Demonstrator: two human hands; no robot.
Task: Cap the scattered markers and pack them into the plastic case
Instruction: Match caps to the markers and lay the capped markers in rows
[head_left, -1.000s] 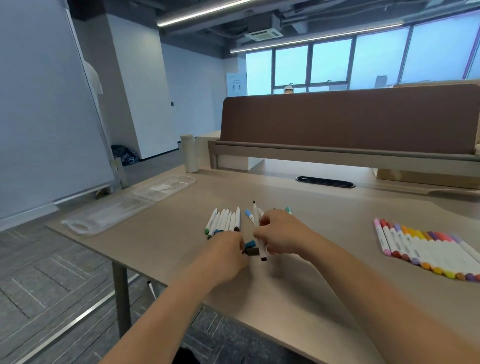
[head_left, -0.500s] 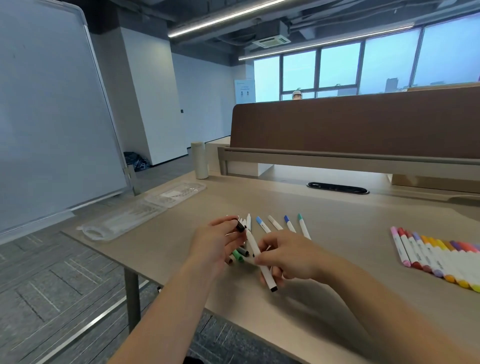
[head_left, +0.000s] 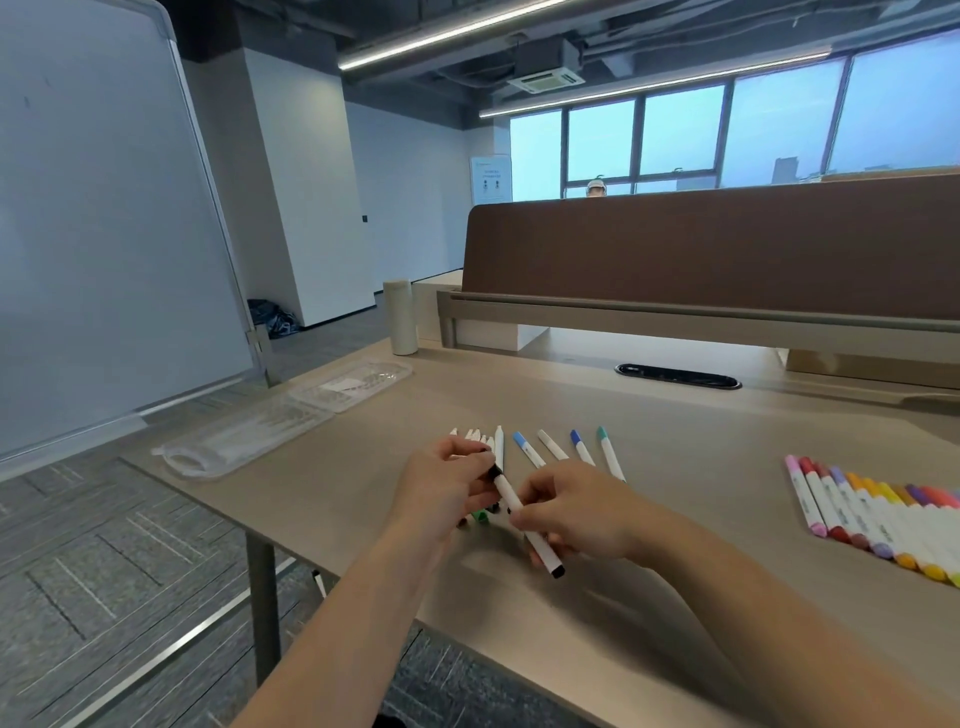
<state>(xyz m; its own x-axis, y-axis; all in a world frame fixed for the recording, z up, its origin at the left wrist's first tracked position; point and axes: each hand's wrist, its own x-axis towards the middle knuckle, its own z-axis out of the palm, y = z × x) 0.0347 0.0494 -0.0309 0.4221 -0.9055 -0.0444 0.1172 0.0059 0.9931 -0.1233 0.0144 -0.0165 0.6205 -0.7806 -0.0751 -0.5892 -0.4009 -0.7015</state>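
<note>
Fingers (head_left: 470, 452) of the left hand (head_left: 441, 493) pinch a black cap (head_left: 493, 472) at the tip of a white-barrelled marker (head_left: 509, 493), gripped by the right hand (head_left: 576, 514) above the beige bench (head_left: 675, 441). The clear plastic case (head_left: 270, 423) lies at its left edge.

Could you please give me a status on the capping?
Left hand pinches black cap on marker. Right hand grips its barrel. Plastic case open, left of hands; path unobstructed.
</note>
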